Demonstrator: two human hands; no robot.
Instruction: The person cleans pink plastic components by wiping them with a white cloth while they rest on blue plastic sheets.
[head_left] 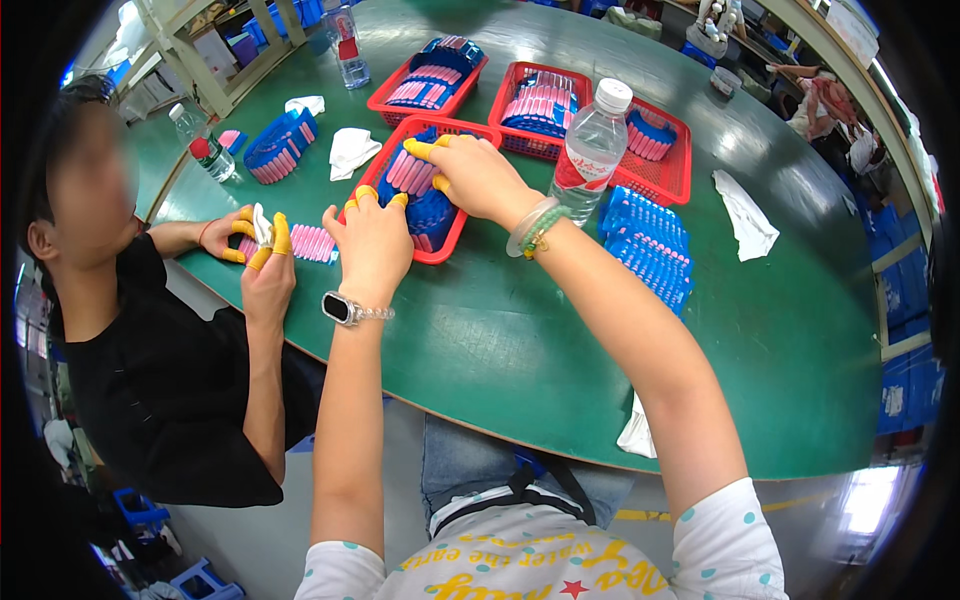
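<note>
1. The left hand sits at the centre of the frame, a watch on its wrist and yellow finger cots on its fingertips; its fingers curl over the near left rim of a red basket; whether they pinch anything I cannot tell.
2. The right hand, with bead bracelets at the wrist and yellow cots too, reaches into the same basket just above the left hand; its fingers bend down onto the pink tubes, touching them; a firm grasp cannot be made out.
3. The basket lies on the green desk, centre of the frame, filled with pink tubes in blue holders.
4. A clear water bottle with a white cap stands just right of the right hand; stacked blue trays lie further right.
5. Two more red baskets with the same goods sit in the upper centre.
6. At left, another person in black holds a white cloth in yellow-tipped fingers beside a row of pink tubes.
</note>
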